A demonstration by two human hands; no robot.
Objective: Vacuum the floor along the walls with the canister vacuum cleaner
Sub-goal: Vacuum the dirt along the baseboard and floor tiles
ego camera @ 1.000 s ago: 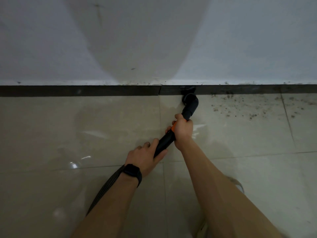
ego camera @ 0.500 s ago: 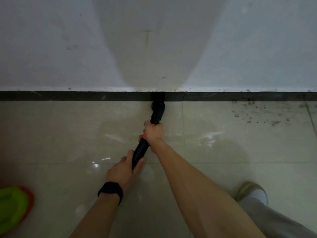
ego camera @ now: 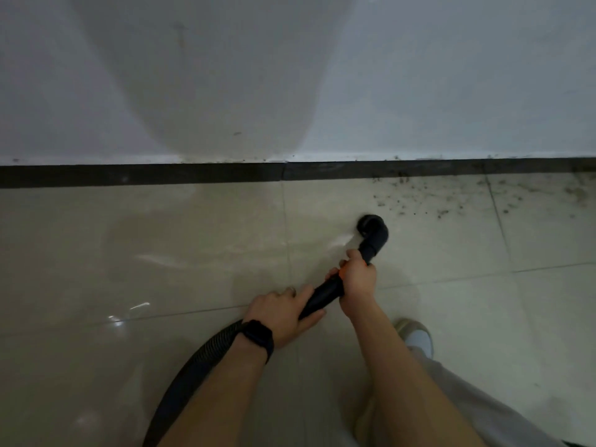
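A black vacuum nozzle (ego camera: 371, 232) with a bent elbow sits on the beige tiled floor (ego camera: 145, 240), a short way out from the dark baseboard (ego camera: 161, 174). My right hand (ego camera: 356, 280) grips the black wand just behind the elbow, by an orange ring. My left hand (ego camera: 282, 312) holds the wand lower down, fingers wrapped loosely round it. The ribbed black hose (ego camera: 190, 369) runs from that hand down to the bottom left. Dark dirt specks (ego camera: 429, 201) lie on the floor by the baseboard, right of the nozzle. The canister is out of view.
A white wall (ego camera: 419, 75) rises above the baseboard, with my shadow on it. My shoe (ego camera: 416, 335) and grey trouser leg (ego camera: 477, 401) stand at the lower right. A black watch sits on my left wrist.
The nozzle has pulled back from the baseboard and shifted right, toward the dirt patch. The green and orange object at the lower left has left the view.
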